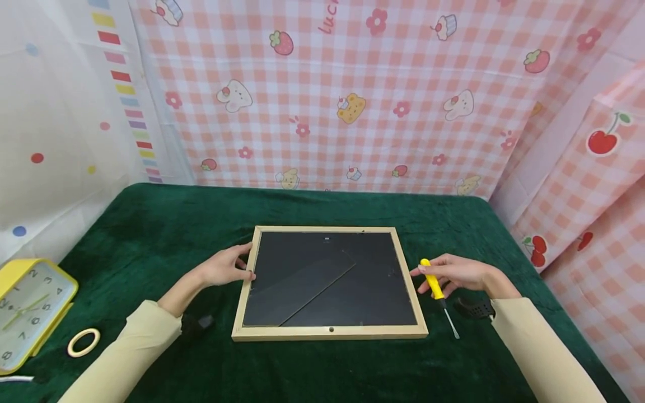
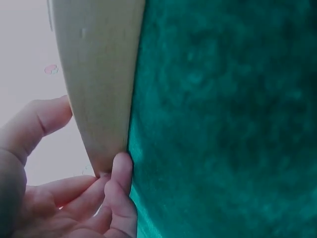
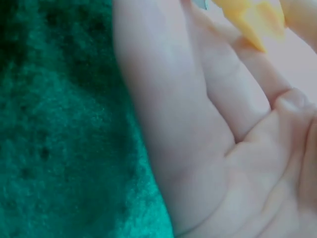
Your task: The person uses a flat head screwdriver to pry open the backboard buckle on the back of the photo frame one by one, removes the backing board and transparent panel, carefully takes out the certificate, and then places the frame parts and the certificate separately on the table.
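Observation:
A light wooden picture frame [image 1: 331, 331] with a black panel [image 1: 312, 268] lies on the green cloth between my hands. A thin diagonal line crosses the panel's lower half. My left hand [image 1: 221, 267] grips the frame's left side, thumb on the top face; in the left wrist view the fingers [image 2: 121, 173] press the wooden side from below. Off the frame's right side, my right hand [image 1: 456, 271] holds a screwdriver [image 1: 433, 282] by its yellow handle between thumb and fingers, the metal shaft pointing down toward me. In the right wrist view only part of the yellow handle [image 3: 255, 22] shows.
At the far left stands a yellow alarm clock [image 1: 37, 310], with a pale ring [image 1: 83, 342] beside it. A white slim object [image 1: 16, 379] lies at the left edge. Patterned curtains [image 1: 322, 112] hang behind the green cloth [image 1: 201, 207] covering the table.

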A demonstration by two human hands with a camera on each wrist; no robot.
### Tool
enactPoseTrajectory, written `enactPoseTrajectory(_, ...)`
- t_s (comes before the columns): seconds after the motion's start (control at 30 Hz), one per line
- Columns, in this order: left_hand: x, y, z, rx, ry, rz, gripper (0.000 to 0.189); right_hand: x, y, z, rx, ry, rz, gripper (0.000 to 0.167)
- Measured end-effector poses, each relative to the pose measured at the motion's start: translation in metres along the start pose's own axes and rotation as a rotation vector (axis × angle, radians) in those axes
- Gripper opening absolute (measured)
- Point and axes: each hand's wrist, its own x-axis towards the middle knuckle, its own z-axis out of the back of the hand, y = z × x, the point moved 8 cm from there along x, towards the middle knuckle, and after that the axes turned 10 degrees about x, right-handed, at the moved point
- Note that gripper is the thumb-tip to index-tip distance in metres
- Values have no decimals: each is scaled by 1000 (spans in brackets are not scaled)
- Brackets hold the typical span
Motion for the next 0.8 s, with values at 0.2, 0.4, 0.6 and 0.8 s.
enactPoseTrajectory(0.2,0,1,-3,-45,40,-2,76,-1,-1,-3,3,13,0,36)
enactPoseTrajectory(0.4,-3,-5,-4,-63,28,-25,74,4,2,3,-6,-58,14,37)
enactPoseTrajectory(0.6,-6,-7,-4,-44,15,-17,72,10,13,7,-54,-98,24,38)
enactPoseTrajectory(0.8,-13,-4,-3,-14,42,-21,79,3,51,11,-103,-232,156,45)
